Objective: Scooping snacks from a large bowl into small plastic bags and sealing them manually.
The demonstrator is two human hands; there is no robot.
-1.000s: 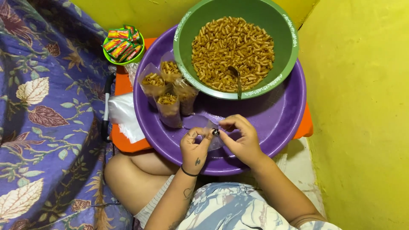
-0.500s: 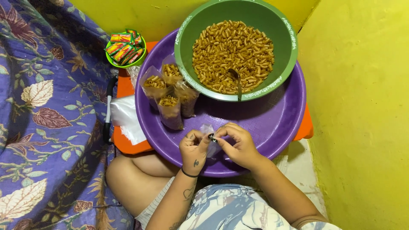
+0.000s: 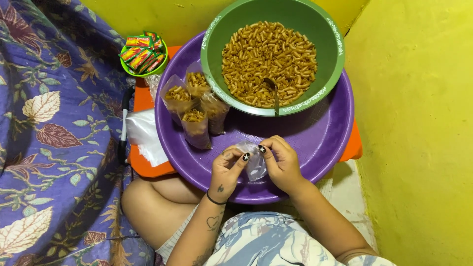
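1. Two hands meet over the near rim of a purple basin [image 3: 320, 143]: the left hand [image 3: 227, 167] and the right hand [image 3: 281, 162] pinch a small clear plastic bag [image 3: 255, 162] between thumbs and fingertips, each from its own side.
2. Held between both hands, the bag hangs just above the basin's bare floor, its upper edge at the fingertips and its body sagging toward the person's lap.
3. Just beyond the left hand, four filled bags [image 3: 196, 111] of fried macaroni stand upright in a cluster against the basin's left wall, touching one another.
4. Behind them a green bowl [image 3: 335, 54] sits inside the basin, heaped with golden-brown macaroni [image 3: 268, 59]; a spoon [image 3: 273, 91] is stuck in the near side of the heap, its handle pointing toward the hands.
5. Under the basin an orange tabletop [image 3: 145, 167] shows at both sides, and a sheaf of clear plastic [image 3: 145, 133] lies on its left part.
6. At the far left corner a small green cup [image 3: 143, 69] holds bright seasoning sachets [image 3: 143, 51].
7. Left of everything spreads a purple leaf-patterned cloth [image 3: 54, 148]; a yellow wall [image 3: 419, 123] closes the right side.
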